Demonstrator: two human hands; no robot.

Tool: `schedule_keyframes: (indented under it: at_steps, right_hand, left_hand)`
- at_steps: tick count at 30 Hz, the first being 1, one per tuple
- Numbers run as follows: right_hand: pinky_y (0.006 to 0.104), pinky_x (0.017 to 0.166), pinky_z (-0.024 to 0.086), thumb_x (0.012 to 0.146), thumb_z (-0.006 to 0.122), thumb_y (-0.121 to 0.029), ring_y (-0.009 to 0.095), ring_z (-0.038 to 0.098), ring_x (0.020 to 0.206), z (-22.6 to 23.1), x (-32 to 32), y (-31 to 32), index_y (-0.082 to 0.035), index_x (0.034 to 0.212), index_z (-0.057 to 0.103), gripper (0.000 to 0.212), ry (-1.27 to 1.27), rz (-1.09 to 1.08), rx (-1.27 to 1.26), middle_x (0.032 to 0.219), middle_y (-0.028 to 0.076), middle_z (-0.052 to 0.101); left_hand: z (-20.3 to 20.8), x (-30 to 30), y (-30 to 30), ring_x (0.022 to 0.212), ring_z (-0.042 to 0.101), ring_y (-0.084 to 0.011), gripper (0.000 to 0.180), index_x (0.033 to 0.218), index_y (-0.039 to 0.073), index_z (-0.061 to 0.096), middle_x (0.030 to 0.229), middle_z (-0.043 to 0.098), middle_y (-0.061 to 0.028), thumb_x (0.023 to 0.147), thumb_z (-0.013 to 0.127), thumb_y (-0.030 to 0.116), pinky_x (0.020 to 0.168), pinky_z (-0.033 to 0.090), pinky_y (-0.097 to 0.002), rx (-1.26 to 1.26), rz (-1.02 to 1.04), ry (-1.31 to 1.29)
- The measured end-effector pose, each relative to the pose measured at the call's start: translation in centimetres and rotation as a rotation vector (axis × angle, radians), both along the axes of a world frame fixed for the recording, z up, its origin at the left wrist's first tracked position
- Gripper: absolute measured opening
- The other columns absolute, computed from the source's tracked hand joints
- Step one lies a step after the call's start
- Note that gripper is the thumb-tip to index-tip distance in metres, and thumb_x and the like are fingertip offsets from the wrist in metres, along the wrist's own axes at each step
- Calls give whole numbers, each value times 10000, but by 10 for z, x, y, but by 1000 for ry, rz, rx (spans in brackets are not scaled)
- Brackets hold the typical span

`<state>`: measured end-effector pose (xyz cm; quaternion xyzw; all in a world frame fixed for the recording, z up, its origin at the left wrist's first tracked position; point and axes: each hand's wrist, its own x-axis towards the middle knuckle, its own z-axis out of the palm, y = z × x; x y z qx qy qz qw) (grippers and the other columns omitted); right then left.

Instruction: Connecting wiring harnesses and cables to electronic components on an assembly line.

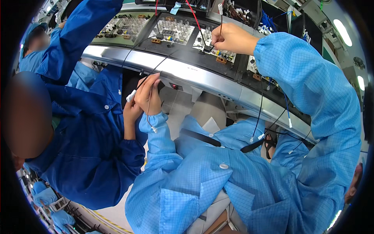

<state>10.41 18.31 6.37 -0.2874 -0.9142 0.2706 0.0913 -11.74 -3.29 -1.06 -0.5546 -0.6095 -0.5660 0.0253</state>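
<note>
Above a circuit board (225, 55) on the dark bench, my right hand (235, 38) is closed in a pinch on a brown wire (221, 21). The wire's white plug (220, 7) sticks up above my fingers, and its lower end is hidden by them. My left hand (149, 93), off the bench's near edge, is closed round a black wire (159, 64) with a white plug (131, 96). Another brown wire (148, 113) hangs from that hand and ends in a white connector (154, 130). A co-worker's hand (132, 117) lies just beside my left hand.
A metal rail (187, 70) edges the bench. More boards (171, 30) with capacitors lie leftward; several wires (261, 105) dangle over the rail at right. Bins of brown wires (238, 13) and blue wires (268, 23) stand behind. A dark-blue-sleeved co-worker (85, 144) is close on the left.
</note>
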Motion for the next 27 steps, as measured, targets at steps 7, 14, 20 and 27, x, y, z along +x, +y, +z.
schedule_keyframes:
  at_steps: [7,14,20,27]
  right_hand:
    - [274,631,498,755,625,-89,136,611,666,7,-3,-6,17,788,628,112,-28,6,36,698,80,640]
    - [298,625,502,739,641,-85,175,630,661,4,-7,-1,8,779,641,101,-57,-6,91,690,99,647]
    - [316,620,498,741,654,-101,201,627,646,3,0,-4,-8,791,646,105,-28,27,127,714,101,657]
    - [326,635,500,759,653,-125,212,655,691,11,-8,-28,-35,807,652,102,-146,10,161,730,94,672]
  left_hand:
    - [-7,-23,21,845,636,-197,123,960,-8,686,918,657,-128,854,627,-30,739,508,-263,101,15,-46]
    - [10,-29,56,792,650,-157,149,940,-6,689,871,674,-113,808,644,-57,676,505,-235,122,-7,-27]
    - [19,-27,81,731,639,-143,129,943,25,686,833,680,-86,818,662,9,632,484,-247,21,-37,-58]
    - [12,-36,103,667,625,-110,106,941,8,693,755,662,-68,856,630,15,611,490,-221,-62,-32,32]
